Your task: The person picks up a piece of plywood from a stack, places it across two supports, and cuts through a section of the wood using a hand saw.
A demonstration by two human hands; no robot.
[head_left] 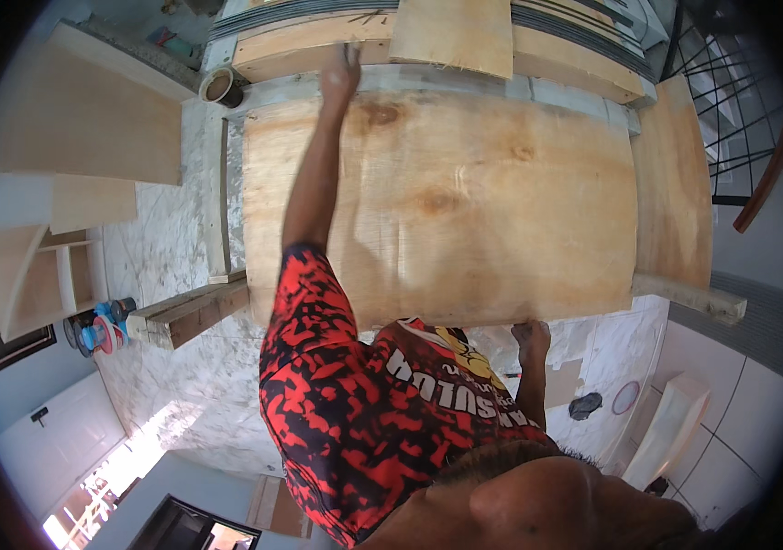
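Plywood sheet [501,215]: lies broad face up in front of the person, knots and stains showing, with the near edge at the torso. Timber ends protrude at its near corners, a left beam [192,317] and a right beam [701,301]; both appear to run beneath it, though the contact is hidden.

Left hand [342,71]: at full reach past the far edge, close to a pale timber block [314,48]. Fingers look partly curled but are blurred — whether anything is held cannot be told. Slim dark nail-like pieces [371,16] lie on top of the block, just beyond the fingers. A smaller plywood offcut [452,38] lies to their right.

Right hand [531,335]: at the near edge of the sheet, toward its right end, fingers bent. It seems to touch the edge; whether it grips cannot be confirmed.

Assessment: for a reach this long, the right hand would best keep light, level pressure on the near edge, so that the sheet does not slide or tip on its supports. The torso should not lean hard on that edge. Small pieces are best picked up singly — points facing away from the fingertips — and clear of the cup [221,88] by the far-left corner.
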